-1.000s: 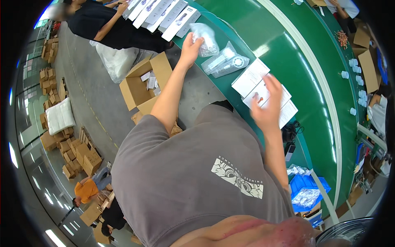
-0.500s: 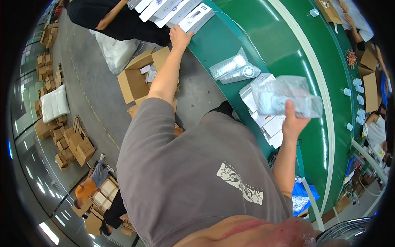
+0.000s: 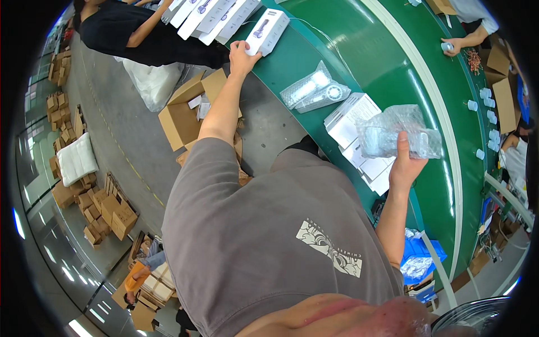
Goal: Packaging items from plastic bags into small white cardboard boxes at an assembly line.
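My left hand point(image 3: 243, 59) grips the near end of a white printed carton point(image 3: 268, 33) at the far edge of the green table. That carton stands apart from a row of similar white cartons point(image 3: 216, 17) to its left. In my right hand point(image 3: 406, 164) is a bubble-wrapped package point(image 3: 390, 135), held above the table with my thumb across its near side; a pale object shows blurrily through the wrap. Below and left of it lies a stack of white leaflets point(image 3: 352, 121). Two more bubble-wrapped parts point(image 3: 314, 89) rest on the table between my hands.
An open cardboard box point(image 3: 178, 121) stands on the floor left of the table. A person in black point(image 3: 123, 28) is beside the carton row. Across the green surface, a co-worker's hand point(image 3: 453, 46) touches a small translucent cup. A blue bin point(image 3: 418, 258) sits near my right elbow.
The carton in my left hand has come apart from the row, leaving a gap. My right hand still holds the bubble-wrapped package, little moved. A co-worker's hand has reached a small cup.
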A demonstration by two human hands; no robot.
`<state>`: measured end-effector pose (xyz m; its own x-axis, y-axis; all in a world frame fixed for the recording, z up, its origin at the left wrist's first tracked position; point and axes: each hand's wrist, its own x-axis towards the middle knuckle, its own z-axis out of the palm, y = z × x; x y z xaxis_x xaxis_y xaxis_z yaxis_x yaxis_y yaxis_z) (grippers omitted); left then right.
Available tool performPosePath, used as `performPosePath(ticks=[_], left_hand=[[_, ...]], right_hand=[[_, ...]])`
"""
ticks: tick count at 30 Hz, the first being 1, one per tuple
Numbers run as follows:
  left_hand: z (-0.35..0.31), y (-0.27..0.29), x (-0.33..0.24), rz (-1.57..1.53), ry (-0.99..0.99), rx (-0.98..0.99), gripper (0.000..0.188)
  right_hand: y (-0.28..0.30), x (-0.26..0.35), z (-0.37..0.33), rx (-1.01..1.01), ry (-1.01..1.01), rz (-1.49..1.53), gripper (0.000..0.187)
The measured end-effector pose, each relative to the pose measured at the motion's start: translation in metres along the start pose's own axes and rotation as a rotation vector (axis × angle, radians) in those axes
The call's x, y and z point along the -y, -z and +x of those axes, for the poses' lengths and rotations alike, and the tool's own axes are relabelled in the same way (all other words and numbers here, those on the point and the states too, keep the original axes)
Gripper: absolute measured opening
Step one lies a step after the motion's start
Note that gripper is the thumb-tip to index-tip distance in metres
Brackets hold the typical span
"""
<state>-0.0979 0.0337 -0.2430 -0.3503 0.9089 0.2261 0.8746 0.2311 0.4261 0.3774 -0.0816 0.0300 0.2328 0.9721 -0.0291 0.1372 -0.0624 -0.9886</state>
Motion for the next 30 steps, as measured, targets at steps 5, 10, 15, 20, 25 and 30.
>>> performPosePath(ticks=[5,10,15,20,25,30], left_hand=[[0.016,0.060,-0.049,-0.276,0.228,0.281,0.039],[-0.001,0.192,-0.124,-0.740,0.197,0.938,0.028],[-0.053,0.277,-0.199,-1.111,0.076,1.538,0.037],[-0.095,0.304,-0.261,-1.809,0.456,1.521,0.052],[-0.150,0.240,-0.334,-1.163,-0.351,0.507,0.064],[-0.175,0.214,-0.368,-1.258,-0.136,0.505,0.062]], right_hand=[[-0.005,0.026,0.009,0.319,0.232,0.041,0.030],[-0.019,0.078,0.018,0.645,0.729,-0.341,0.026],[-0.020,0.086,-0.004,0.804,0.815,-0.471,0.026],[-0.004,0.051,-0.036,0.623,0.580,-0.208,0.028],[0.019,0.029,-0.066,0.501,0.374,-0.171,0.032],[0.087,0.037,-0.073,0.545,0.246,-0.232,0.058]])
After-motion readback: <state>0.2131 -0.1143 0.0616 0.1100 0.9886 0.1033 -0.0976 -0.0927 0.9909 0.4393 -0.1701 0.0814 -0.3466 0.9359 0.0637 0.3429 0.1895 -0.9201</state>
